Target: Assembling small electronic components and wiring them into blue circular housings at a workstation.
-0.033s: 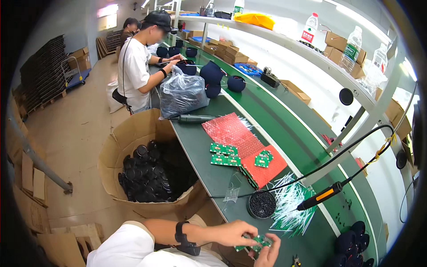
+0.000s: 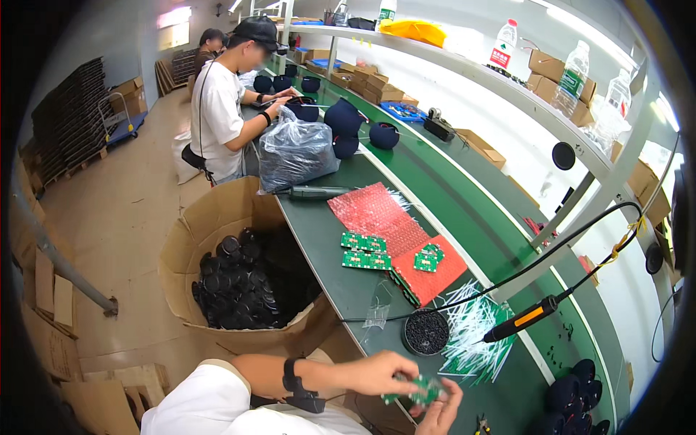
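Observation:
Near the bench's front edge my left hand (image 2: pixel 383 373) and my right hand (image 2: pixel 441 412) hold a green circuit board (image 2: pixel 426 391) between them. The board is slightly blurred, and the fingers hide parts of it. Just beyond the hands stands a round tin of small black pieces (image 2: pixel 425 332). White plastic strips (image 2: pixel 464 326) lie in a loose heap beside it. Farther off, several green boards (image 2: pixel 366 251) rest on the bench next to red bubble wrap (image 2: pixel 380 217), and more boards (image 2: pixel 428 257) lie on a red bubble-wrap pouch (image 2: pixel 444 272).
An orange-and-black electric screwdriver (image 2: pixel 522 321) hangs on a cable over the strips. Pliers (image 2: pixel 482 425) lie near the lower edge. A large carton (image 2: pixel 196 239) of black round parts stands left of the bench. A co-worker (image 2: pixel 225 109) handles dark blue round shells beyond a plastic bag (image 2: pixel 297 152).
My left hand has moved up slightly, and the board between my hands has shifted and tilted a little. The things on the bench stay in place.

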